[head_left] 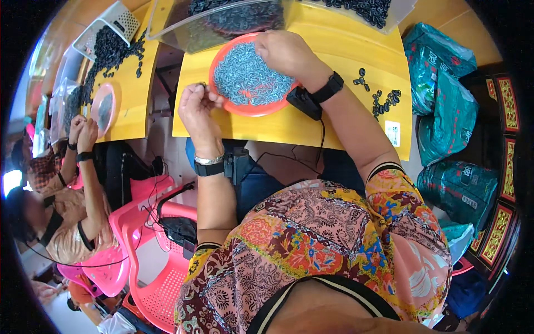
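Note:
A round orange-red plastic basin stands on the yellow table in front of me. It is filled with small silvery screws, and its red bottom shows in places. My left hand is raised beside the basin's left rim, fingers closed in a pinch. A small black piece shows at its fingertips, partly hidden. My right hand is over the far right part of the basin. Its fingers are bunched together at the screws, and what they hold is hidden.
Clear bins of black parts stand at the table's far side. Loose black parts lie on the right. Green bags sit beyond the table's right edge. A person works at another yellow table on the left.

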Motion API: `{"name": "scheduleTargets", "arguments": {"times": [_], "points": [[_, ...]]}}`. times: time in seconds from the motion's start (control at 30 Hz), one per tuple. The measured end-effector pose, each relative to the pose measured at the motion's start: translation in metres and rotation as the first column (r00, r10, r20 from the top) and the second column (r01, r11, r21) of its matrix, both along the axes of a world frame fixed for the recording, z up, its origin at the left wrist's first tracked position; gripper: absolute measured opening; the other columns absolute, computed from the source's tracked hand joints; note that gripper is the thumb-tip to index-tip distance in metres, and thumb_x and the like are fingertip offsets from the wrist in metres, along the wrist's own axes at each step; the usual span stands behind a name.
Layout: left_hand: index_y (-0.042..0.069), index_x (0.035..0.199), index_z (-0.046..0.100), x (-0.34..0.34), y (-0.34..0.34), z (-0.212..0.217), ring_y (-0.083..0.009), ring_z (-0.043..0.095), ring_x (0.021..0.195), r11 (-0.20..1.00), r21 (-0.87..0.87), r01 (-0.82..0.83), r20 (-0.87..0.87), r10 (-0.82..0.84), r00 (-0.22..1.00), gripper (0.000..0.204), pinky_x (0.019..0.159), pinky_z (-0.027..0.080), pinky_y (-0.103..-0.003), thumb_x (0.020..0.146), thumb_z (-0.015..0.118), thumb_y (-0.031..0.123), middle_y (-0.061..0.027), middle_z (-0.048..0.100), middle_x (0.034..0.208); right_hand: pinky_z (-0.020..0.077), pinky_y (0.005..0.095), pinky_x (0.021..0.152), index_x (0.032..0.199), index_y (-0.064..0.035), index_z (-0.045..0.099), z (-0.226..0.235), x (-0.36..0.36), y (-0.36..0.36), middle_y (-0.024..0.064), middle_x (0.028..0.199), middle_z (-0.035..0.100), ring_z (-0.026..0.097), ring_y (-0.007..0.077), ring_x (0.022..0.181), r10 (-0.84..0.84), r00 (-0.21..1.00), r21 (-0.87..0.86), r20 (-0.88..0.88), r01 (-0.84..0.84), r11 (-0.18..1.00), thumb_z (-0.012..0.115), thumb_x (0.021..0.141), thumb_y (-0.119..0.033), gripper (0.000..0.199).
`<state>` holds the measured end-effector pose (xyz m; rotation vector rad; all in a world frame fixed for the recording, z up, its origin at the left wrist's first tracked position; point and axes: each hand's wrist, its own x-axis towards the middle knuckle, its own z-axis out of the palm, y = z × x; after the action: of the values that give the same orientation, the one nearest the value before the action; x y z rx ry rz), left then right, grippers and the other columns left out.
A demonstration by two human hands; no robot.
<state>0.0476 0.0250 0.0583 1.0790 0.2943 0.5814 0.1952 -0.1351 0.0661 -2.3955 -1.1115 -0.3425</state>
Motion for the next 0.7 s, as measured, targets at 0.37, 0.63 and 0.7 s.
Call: {"name": "scheduleTargets", "arguments": {"times": [0.37,0.63,0.7], "points": [[0.001,0.078,0.053,0.023,-0.012,0.025,-0.0123,0.052,0.055,0.983,0.17,0.064,0.044,-0.072,0.996,0.014,0.053,0.04,-0.023,0.086,0.049,0.012,-0.0048,0.054,0.064,0.0474,0.0382,0.068,0.08,-0.0082,0.065,-0.001,-0.021,-0.005,0.0105,0.082,0.062,0.059,0.029,0.078,0.106,0.992,-0.111,-0.069,-0.113,0.987,0.059,0.072,-0.019,0.014],[0.003,0.076,0.056,0.008,-0.024,0.022,-0.0076,0.049,0.056,0.957,0.199,0.209,-0.051,-0.203,0.978,0.015,0.054,0.038,-0.02,0.086,0.048,0.011,-0.0012,0.054,0.062,0.047,0.0334,0.057,0.078,-0.007,0.064,0.005,-0.032,-0.016,0.0089,0.071,0.062,0.06,0.0211,0.061,0.185,0.907,0.292,-0.378,-0.073,0.954,0.059,0.076,-0.018,0.012],[0.003,0.076,0.056,0.01,-0.024,0.021,-0.0073,0.048,0.056,0.959,0.188,0.211,-0.06,-0.203,0.977,0.015,0.054,0.037,-0.02,0.086,0.048,0.011,-0.001,0.054,0.062,0.0463,0.0299,0.056,0.08,-0.0058,0.065,-0.001,-0.03,-0.016,0.0071,0.071,0.063,0.059,0.0168,0.06,0.238,0.865,0.37,-0.442,-0.066,0.927,0.06,0.077,-0.017,0.012]]}}
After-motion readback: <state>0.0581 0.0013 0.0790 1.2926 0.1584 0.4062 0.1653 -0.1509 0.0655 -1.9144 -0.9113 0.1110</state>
